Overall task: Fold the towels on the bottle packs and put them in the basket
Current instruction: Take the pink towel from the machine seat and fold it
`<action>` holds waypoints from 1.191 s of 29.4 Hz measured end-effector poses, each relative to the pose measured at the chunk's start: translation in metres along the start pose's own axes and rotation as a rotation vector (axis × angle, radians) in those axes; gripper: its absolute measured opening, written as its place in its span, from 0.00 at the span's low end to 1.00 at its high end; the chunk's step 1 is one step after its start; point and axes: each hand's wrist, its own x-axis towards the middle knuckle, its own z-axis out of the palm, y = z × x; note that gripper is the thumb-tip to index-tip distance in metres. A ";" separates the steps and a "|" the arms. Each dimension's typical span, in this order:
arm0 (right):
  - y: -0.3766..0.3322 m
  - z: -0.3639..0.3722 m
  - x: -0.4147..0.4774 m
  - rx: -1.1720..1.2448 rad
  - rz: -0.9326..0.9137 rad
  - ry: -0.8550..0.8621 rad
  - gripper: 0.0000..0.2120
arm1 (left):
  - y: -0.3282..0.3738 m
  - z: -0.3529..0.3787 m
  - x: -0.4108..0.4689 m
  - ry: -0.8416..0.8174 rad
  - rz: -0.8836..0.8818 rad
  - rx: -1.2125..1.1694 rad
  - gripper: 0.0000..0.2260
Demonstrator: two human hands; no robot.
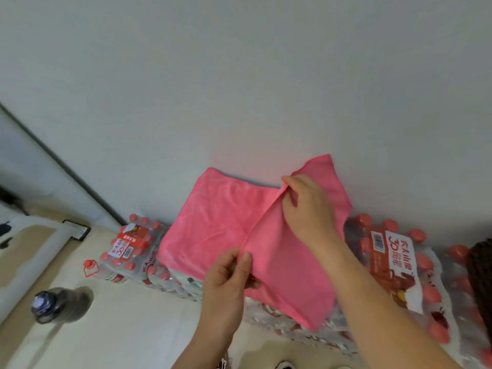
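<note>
A pink towel (213, 225) lies spread over shrink-wrapped packs of red-capped water bottles (394, 259) stacked against a white wall. Its right half is lifted and doubled over toward the left, forming a raised edge down the middle. My left hand (226, 278) pinches the near end of that raised edge between thumb and fingers. My right hand (306, 206) grips the far end of the same edge, near the wall. A dark woven thing (479, 265) at the right border may be the basket; only a sliver shows.
More bottle packs (130, 246) sit lower to the left, with a single large bottle (93, 267) beside them. A dark capped bottle (45, 304) stands on the pale floor at left. Shoe tips (285, 364) show at the bottom edge.
</note>
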 end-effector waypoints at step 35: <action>-0.127 0.035 0.002 0.448 -0.080 -0.886 0.06 | 0.035 -0.113 0.064 -0.040 -0.004 -0.114 0.09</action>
